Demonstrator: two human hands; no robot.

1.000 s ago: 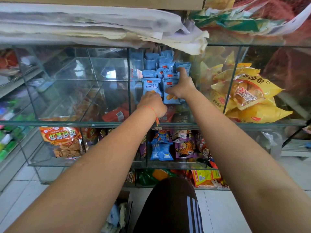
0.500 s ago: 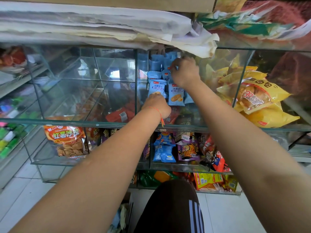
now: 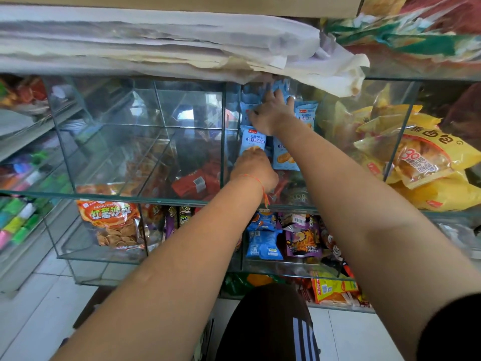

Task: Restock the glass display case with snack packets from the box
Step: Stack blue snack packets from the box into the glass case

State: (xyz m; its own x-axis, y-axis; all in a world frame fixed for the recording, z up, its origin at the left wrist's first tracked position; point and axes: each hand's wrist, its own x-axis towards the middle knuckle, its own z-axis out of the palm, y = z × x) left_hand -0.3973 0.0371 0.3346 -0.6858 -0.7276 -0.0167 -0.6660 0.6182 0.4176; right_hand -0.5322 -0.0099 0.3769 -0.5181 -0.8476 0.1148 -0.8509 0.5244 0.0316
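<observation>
Inside the middle compartment of the glass display case (image 3: 222, 142), blue snack packets (image 3: 305, 114) stand packed in rows. My left hand (image 3: 256, 171) is closed at the base of the front blue packet (image 3: 252, 138) and holds it upright. Higher and deeper in, my right hand (image 3: 270, 114) lies against the rear packets, fingers spread and reaching toward the top ones. Both arms stretch up from the bottom of the view. The box is hidden from me.
Loose paper sheets (image 3: 182, 45) hang over the case top just above my right hand. Yellow bread bags (image 3: 429, 162) fill the right compartment. The left compartment (image 3: 145, 136) holds only a red packet (image 3: 196, 183). Chips (image 3: 112, 222) and purple packs (image 3: 302, 239) sit below.
My right hand has climbed from the front blue packets to the higher rear ones. My left hand has stayed at the front packet's base.
</observation>
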